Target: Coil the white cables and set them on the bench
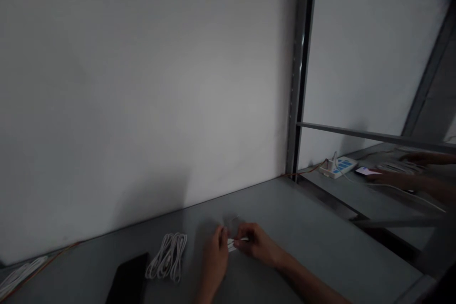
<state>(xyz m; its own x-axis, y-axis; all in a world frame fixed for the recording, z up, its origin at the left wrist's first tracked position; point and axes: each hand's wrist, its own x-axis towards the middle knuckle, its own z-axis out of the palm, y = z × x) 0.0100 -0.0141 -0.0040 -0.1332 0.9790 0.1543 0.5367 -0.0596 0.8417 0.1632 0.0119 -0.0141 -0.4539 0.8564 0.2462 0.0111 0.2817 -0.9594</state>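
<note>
Low in the head view, both my hands meet over the grey tabletop (281, 213). Between them is a short stretch of bundled white cable (231, 245). My left hand (216, 259) is closed on its left end, fingers pointing away from me. With thumb and fingers, my right hand (253, 243) pinches the other side, and a white tip pokes out there. Left of my hands lie coiled white cables (166, 257). Beside those is a flat black object (127, 279), its kind unclear in the dim light.
A white wall (149, 104) backs the table. More white cables (22, 274) lie at the far left. Past a metal post (297, 80), a white power strip (338, 167) rests on another surface. There a co-worker's hands (399, 180) are near a lit phone (367, 171).
</note>
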